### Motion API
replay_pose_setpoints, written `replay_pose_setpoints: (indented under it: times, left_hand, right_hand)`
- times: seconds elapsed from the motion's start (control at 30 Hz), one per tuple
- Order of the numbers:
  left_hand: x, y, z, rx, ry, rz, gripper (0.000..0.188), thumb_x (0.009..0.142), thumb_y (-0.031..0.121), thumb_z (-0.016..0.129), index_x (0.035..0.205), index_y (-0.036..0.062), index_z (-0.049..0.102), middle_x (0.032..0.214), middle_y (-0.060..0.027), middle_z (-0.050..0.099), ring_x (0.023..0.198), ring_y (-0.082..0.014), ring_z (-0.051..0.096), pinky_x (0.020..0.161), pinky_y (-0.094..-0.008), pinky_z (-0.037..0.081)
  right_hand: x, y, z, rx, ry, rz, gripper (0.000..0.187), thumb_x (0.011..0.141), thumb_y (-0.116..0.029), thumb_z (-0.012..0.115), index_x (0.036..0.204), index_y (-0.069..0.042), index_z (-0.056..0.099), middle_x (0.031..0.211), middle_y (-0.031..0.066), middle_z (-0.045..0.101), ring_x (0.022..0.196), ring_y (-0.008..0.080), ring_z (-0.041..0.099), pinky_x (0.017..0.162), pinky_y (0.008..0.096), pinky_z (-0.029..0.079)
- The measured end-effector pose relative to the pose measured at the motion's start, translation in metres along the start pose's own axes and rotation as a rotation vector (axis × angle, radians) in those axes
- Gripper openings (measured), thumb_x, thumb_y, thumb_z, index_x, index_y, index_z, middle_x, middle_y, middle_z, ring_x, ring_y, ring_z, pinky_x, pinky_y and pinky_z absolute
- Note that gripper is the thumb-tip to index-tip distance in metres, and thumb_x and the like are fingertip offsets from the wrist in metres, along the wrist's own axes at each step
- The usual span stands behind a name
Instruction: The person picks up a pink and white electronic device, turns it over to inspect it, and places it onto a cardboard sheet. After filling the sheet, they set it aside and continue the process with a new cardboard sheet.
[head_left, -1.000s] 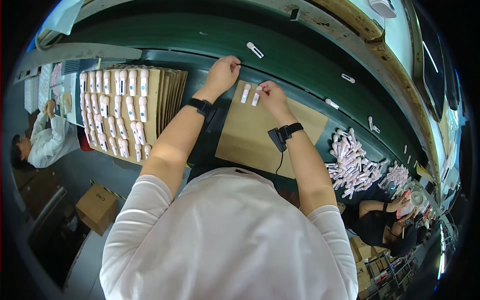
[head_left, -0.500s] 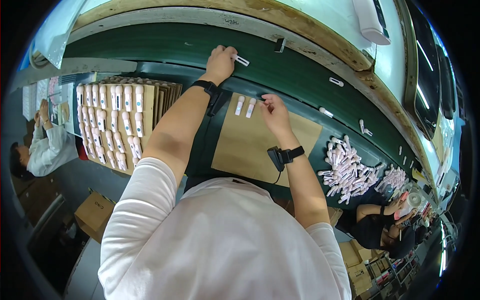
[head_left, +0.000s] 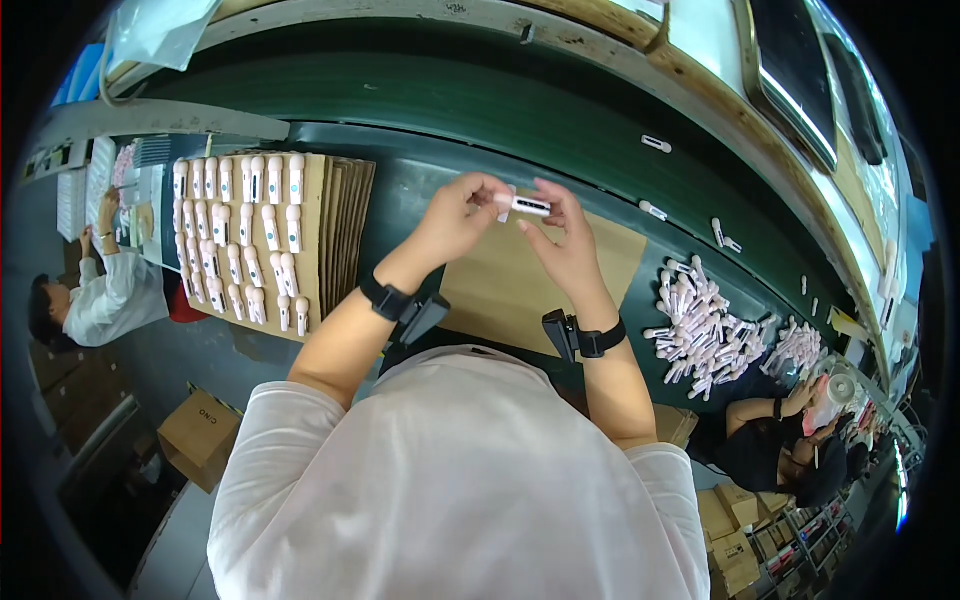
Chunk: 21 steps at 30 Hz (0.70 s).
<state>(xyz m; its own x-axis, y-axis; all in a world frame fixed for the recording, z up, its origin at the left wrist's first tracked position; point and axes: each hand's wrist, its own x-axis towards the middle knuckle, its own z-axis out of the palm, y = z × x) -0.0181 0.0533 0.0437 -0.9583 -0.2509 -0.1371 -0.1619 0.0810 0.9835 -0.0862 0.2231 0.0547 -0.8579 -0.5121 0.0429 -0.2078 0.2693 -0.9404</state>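
Note:
Between the thumb and fingers of my left hand (head_left: 468, 215) is a small pale pink-and-white plastic stick (head_left: 531, 206) with a rounded head and a dark slot along its face. My right hand (head_left: 563, 235) is beside its far end, fingers and thumb spread apart around it; whether a finger touches the stick I cannot make out. Below both hands lies a flat brown cardboard sheet (head_left: 540, 295). My hands cover its far left part, where the sticks laid there are mostly hidden.
Left of me, a stack of cardboard sheets (head_left: 315, 240) carries rows of similar sticks. A loose pile of sticks (head_left: 700, 330) lies at the right, with a few scattered on the green belt (head_left: 440, 90) beyond. One co-worker (head_left: 110, 290) sits far left, another (head_left: 775, 440) far right.
My left hand has come back from the green belt toward me with the stick. My right hand has risen from the sheet to meet it, and the view has shifted slightly.

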Motion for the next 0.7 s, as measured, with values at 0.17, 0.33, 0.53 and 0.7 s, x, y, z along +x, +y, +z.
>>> replay_pose_setpoints:
  times: [0.17,0.33,0.53,0.7]
  left_hand:
    - [-0.033,0.028,0.005,0.042,-0.011,0.049,0.015,0.086,0.003,0.067,0.1,0.0005,0.064,0.093,-0.0059,0.065,0.085,-0.0129,0.061,0.079,-0.0274,0.049]
    - [-0.05,0.046,0.007,0.094,-0.05,0.112,0.017,0.084,0.001,0.067,0.1,0.0009,0.064,0.097,-0.0076,0.064,0.088,-0.0158,0.061,0.08,-0.0283,0.049]
    - [-0.063,0.056,0.008,0.139,-0.086,0.184,0.018,0.082,-0.001,0.067,0.1,0.0012,0.064,0.098,-0.0091,0.064,0.089,-0.0188,0.061,0.081,-0.03,0.049]
    - [-0.069,0.058,0.012,0.154,-0.049,0.261,0.019,0.081,0.0,0.068,0.1,0.0013,0.064,0.098,-0.0095,0.064,0.089,-0.0202,0.062,0.082,-0.0308,0.049]
  right_hand:
    - [-0.022,-0.018,-0.012,0.055,-0.141,-0.018,0.027,0.08,-0.001,0.07,0.105,-0.002,0.061,0.1,0.0066,0.063,0.092,0.0164,0.061,0.081,0.0274,0.047]
    - [-0.041,-0.033,-0.018,0.015,-0.117,-0.058,0.021,0.08,0.0,0.07,0.099,-0.002,0.062,0.098,0.0063,0.064,0.091,0.0156,0.06,0.081,0.0263,0.046]
    - [-0.054,-0.04,-0.021,0.022,-0.118,-0.063,0.02,0.08,0.0,0.069,0.099,-0.002,0.062,0.096,0.0057,0.063,0.09,0.015,0.06,0.08,0.0261,0.047]
    - [-0.061,-0.041,-0.02,0.223,-0.094,0.132,0.02,0.08,-0.001,0.07,0.098,-0.004,0.062,0.092,0.0058,0.063,0.087,0.0178,0.06,0.077,0.0288,0.047]
